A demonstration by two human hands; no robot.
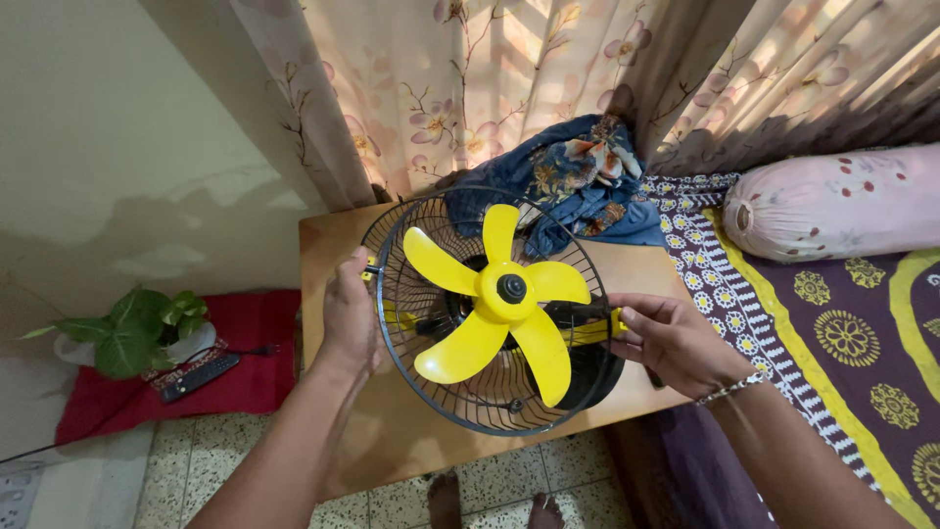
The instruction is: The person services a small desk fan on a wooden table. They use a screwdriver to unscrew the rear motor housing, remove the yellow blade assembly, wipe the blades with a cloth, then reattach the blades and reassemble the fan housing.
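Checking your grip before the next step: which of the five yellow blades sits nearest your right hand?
The blade pointing right from the hub, toward the right hand at the guard's rim; the others point up, left or down.

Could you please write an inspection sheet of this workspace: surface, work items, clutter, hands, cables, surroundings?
Surface: wooden table, brown, glossy.
Work items: small fan with yellow blades, front grille absent, black rear grille in place, held above the table.
Clutter: bundle of blue patterned cloth at the table's far edge.
Hands: left hand grips the grille's left rim; right hand holds a yellow part at the right rim.
Cables: thin black cable on the red cloth.
Surroundings: floral curtain, potted plant, remote control, bed with pink bolster, tiled floor.
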